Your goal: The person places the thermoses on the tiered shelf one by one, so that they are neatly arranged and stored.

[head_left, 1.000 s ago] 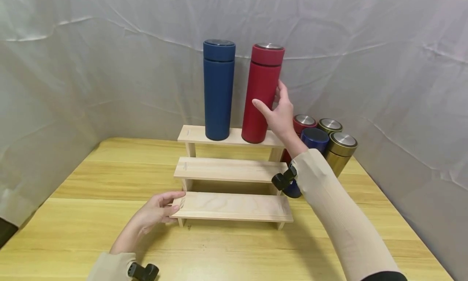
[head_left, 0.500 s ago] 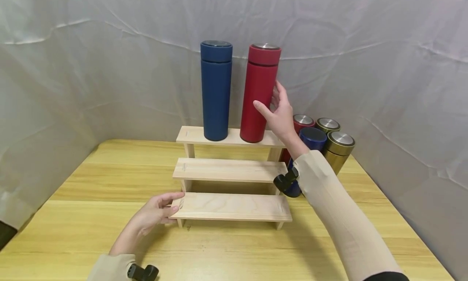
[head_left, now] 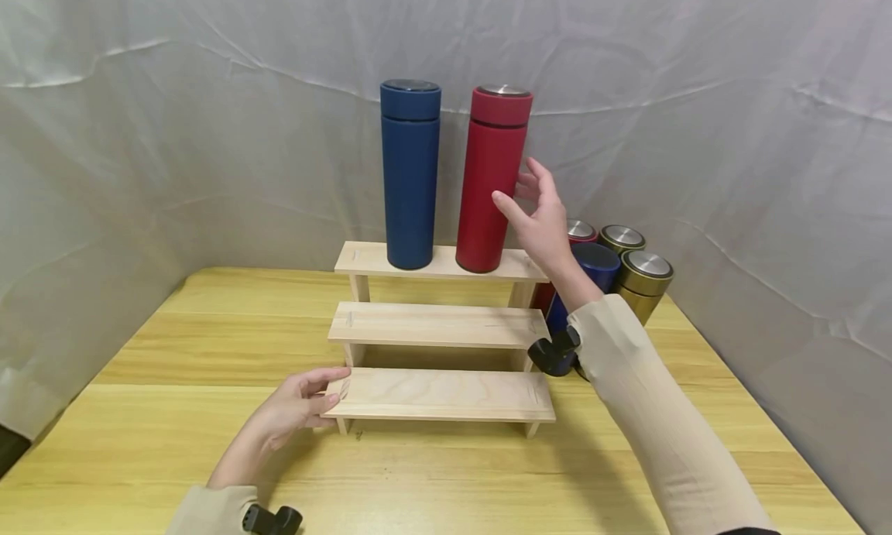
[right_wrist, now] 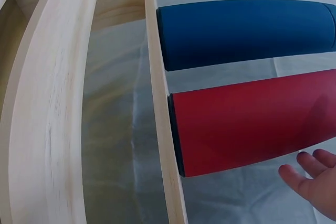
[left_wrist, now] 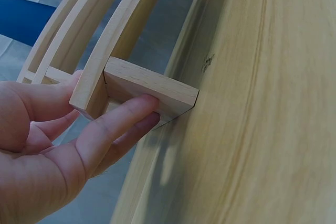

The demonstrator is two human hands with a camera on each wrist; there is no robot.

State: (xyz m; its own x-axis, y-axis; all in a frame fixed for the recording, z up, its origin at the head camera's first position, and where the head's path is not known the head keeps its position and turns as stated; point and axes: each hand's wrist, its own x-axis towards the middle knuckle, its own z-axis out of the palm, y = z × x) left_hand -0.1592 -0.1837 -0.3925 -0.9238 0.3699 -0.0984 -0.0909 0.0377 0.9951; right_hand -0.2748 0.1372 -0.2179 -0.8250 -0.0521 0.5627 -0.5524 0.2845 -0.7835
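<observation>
A red thermos bottle [head_left: 493, 186] and a blue thermos bottle [head_left: 410, 186] stand upright side by side on the top step of a three-step wooden shelf stand [head_left: 440, 326]. Beside the red bottle's right side is my right hand [head_left: 547, 221], thumb and fingers spread. In the right wrist view a gap shows between these fingertips [right_wrist: 287, 172] and the red bottle. My left hand [head_left: 289, 407] holds the left end of the lowest step. The left wrist view has the fingers [left_wrist: 118, 124] against the stand's side leg, with the thumb on the other side of the board.
Right of the stand, partly behind my right forearm, several more thermos bottles are grouped: a gold one [head_left: 645, 279], a shiny blue one [head_left: 596, 260], a red one [head_left: 580, 229] and another gold-topped one [head_left: 622, 237]. A grey cloth [head_left: 244, 156] hangs behind the wooden table [head_left: 174, 349].
My right hand has drawn slightly right, its thumb moving off the front of the red thermos bottle, which stays standing. The left hand keeps its hold on the stand.
</observation>
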